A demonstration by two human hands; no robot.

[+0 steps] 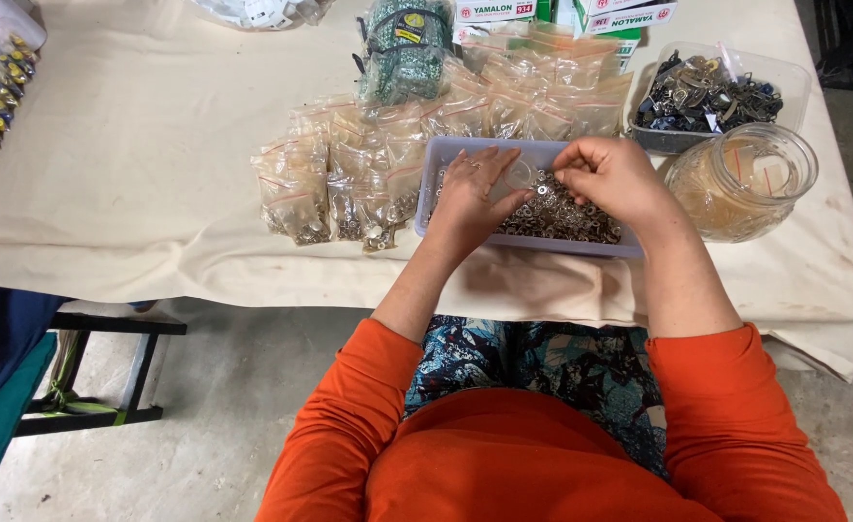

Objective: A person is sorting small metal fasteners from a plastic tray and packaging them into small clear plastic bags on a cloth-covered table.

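- The left hand (473, 193) is laid inside a pale lilac plastic tray (465, 147), its fingers loosely spread over a heap of small metal washers (566, 215) that fills the tray's near and right part.
- The right hand (612, 174) is curled over the same tray, fingertips pressed together as if pinching; what is gripped appears to be a small clear bag (521, 175), though the view is too poor to be sure.
- One single washer (542, 190) is seen between the two hands, on top of the heap.
- Filled little zip bags (349, 179) are piled just left of and behind the tray on the cream tablecloth (136, 145).
- A glass jar (743, 182) is stood just right of the tray, with a clear tub of dark metal parts (711, 95) behind it.
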